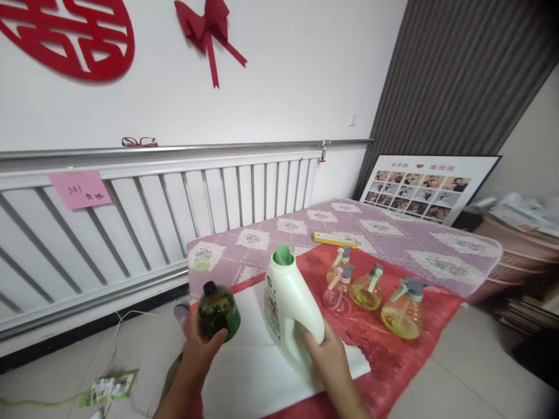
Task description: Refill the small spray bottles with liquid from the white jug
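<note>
My left hand (205, 340) is wrapped round a dark green bottle (218, 308) with a black cap, held beside the table's left edge. Closed on the handle of a large pale green detergent jug (283, 297) is my right hand (325, 349). The jug's top is uncapped and shows a green pouring spout (283, 255). It stands or hovers over a white sheet (244, 372); I cannot tell which. Right of it are several clear spray bottles, one with yellow liquid (402, 320) and one with a pink trigger (336, 294).
A red cloth (384, 361) covers part of the table with the purple patterned cover (288, 238). A green cap (201, 264) lies at its left corner, and a yellow-and-white box (335, 239) toward the back. A white radiator (196, 198) runs along the wall; a power strip (109, 389) lies on the floor.
</note>
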Tool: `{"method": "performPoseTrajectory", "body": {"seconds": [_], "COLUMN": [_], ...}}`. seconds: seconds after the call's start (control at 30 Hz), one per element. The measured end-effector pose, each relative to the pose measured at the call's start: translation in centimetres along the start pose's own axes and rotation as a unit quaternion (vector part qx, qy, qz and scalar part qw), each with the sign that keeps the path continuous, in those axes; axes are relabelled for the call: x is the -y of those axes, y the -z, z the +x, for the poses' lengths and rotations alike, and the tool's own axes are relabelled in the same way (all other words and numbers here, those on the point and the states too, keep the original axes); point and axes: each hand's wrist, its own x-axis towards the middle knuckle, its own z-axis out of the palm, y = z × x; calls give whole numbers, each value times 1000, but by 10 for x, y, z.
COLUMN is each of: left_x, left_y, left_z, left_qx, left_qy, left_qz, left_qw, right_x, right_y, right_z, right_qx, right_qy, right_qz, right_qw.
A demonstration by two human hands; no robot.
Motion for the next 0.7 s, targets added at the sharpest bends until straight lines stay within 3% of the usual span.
{"method": "performPoseTrajectory", "body": {"seconds": [0.13,0.4,0.57,0.7], "left_x": [-42,-123,-159,-175], "left_y": [-10,-35,-44,-47], "left_z": [10,26,36,45], "left_qx": [22,79,101,116], "left_qy": [-12,-73,-84,-145], "left_qz": [-3,113,247,340], "left_qw": [1000,988,960,922], "right_x": [-9,-20,-26,-26], "right_y": [-1,2,0,0], "right_z": [-8,-6,-5,-4], "right_qx": [28,44,39,48], "right_qy": [17,15,20,15], "right_qz": [17,30,81,90], "right_qw": [999,998,996,995]}}
